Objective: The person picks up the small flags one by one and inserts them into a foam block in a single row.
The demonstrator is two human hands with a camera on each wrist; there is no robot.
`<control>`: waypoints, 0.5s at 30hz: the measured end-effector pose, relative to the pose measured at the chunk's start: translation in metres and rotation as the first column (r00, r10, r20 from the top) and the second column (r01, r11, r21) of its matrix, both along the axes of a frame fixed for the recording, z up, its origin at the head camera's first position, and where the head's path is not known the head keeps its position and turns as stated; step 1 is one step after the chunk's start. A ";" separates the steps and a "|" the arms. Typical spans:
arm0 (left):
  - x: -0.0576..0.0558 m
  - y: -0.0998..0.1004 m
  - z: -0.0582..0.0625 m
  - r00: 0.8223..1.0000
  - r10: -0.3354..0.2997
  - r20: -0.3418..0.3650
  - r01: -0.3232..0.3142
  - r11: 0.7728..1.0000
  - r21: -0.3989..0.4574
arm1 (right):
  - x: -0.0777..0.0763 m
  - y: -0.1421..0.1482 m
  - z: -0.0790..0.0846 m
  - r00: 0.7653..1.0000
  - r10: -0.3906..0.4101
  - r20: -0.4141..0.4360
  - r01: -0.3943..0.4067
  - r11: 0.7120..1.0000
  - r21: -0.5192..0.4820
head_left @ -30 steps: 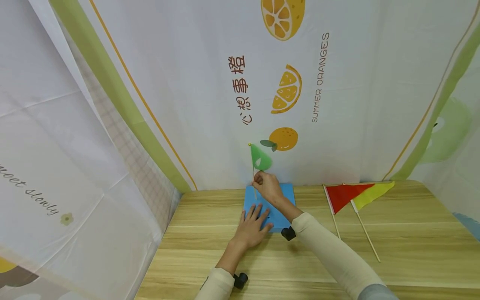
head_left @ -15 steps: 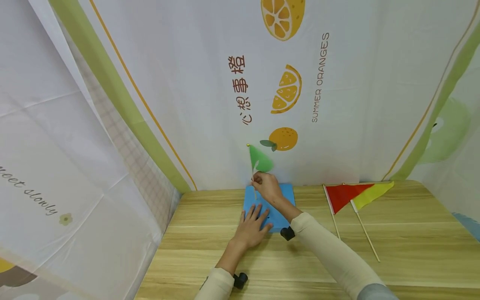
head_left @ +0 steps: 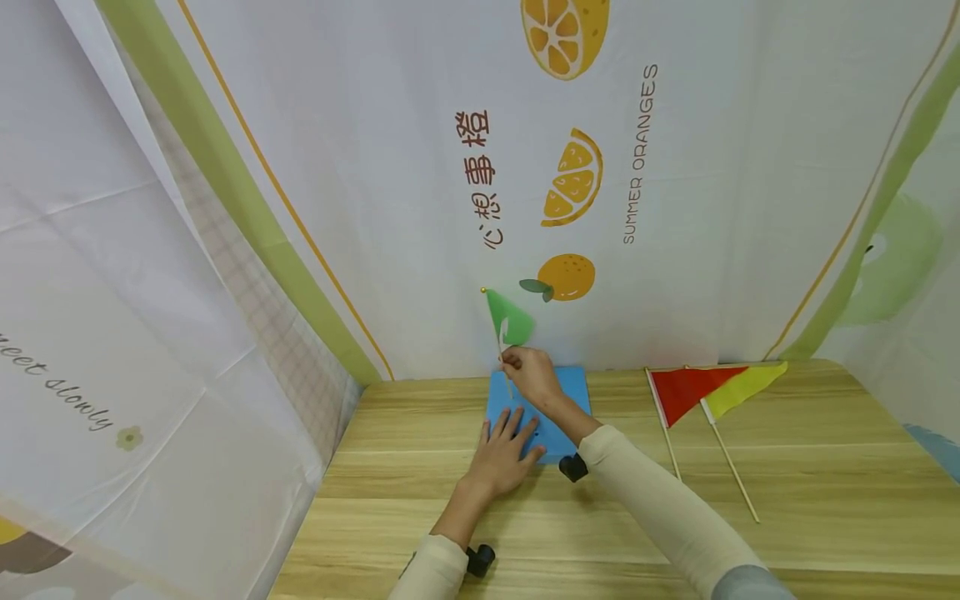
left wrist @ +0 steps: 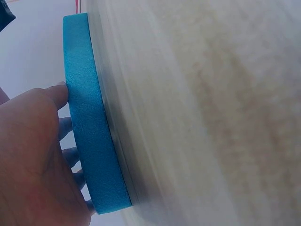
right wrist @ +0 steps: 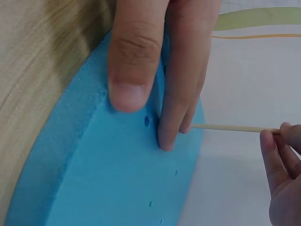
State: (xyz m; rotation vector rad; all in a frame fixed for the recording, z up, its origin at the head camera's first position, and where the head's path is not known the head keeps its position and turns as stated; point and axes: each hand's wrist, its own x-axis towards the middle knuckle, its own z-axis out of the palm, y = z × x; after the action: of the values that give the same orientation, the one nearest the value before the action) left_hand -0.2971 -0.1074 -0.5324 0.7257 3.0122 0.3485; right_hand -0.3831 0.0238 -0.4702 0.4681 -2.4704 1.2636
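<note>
My right hand (head_left: 531, 375) pinches the thin wooden stick (right wrist: 235, 128) of a small green triangular flag (head_left: 510, 318) between thumb and fingertips. The stick's lower end meets the far left part of a blue foam block (head_left: 573, 387), and the flag leans left above it. My left hand (head_left: 504, 458) lies with spread, straight fingers on the near left part of the block, pressing its top. In the right wrist view several small holes show in the foam, one beside the left thumb (right wrist: 129, 94). The block's thick side wall (left wrist: 91, 117) rests on the table in the left wrist view.
A red flag (head_left: 690, 392) and a yellow flag (head_left: 746, 390) lie overlapping on the wooden table (head_left: 847, 467) to the right, sticks pointing toward me. Behind the table's far edge hangs a white curtain (head_left: 405, 208) with orange prints.
The green flag's top has tilted to the left, and the right hand's fingertips have shifted slightly left with the stick. My left hand stays in place on the block.
</note>
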 end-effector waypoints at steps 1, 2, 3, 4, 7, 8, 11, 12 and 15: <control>0.000 0.000 0.000 1.000 0.000 -0.002 0.000 1.000 0.002 | 0.000 0.000 0.000 1.000 0.000 0.003 0.000 1.000 0.001; 0.000 0.000 0.000 1.000 0.000 0.000 0.000 1.000 0.003 | 0.000 0.001 0.000 1.000 0.001 0.008 -0.001 1.000 0.001; 0.000 0.000 0.000 1.000 0.001 0.001 -0.001 1.000 0.003 | 0.000 0.001 0.000 1.000 0.000 0.013 0.000 1.000 0.001; 0.000 0.001 0.000 1.000 0.002 0.001 -0.002 1.000 0.003 | 0.000 0.001 0.000 1.000 -0.001 0.020 0.001 1.000 0.000; 0.000 0.001 0.000 1.000 0.003 0.004 -0.003 1.000 0.008 | 0.000 0.002 0.000 0.999 -0.012 0.031 0.012 1.000 0.004; 0.001 0.001 0.001 1.000 0.003 0.006 -0.003 1.000 0.011 | 0.000 0.003 0.000 0.999 -0.016 0.032 0.016 1.000 0.007; 0.001 0.001 0.001 1.000 0.003 0.010 -0.003 1.000 0.016 | 0.000 0.004 0.001 0.999 -0.025 0.035 0.025 1.000 0.009; 0.002 0.001 0.001 1.000 0.002 0.012 -0.003 1.000 0.017 | 0.001 0.005 0.001 0.999 -0.024 0.036 0.023 1.000 0.005; 0.002 0.001 0.001 1.000 0.002 0.019 -0.002 1.000 0.014 | 0.001 0.008 0.002 0.999 -0.020 0.034 0.020 1.000 0.001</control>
State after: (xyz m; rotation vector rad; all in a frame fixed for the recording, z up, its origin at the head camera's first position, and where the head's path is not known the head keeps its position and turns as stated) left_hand -0.2951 -0.1065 -0.5310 0.7160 2.9958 0.3751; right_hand -0.3818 0.0323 -0.4686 0.4239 -2.4973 1.2728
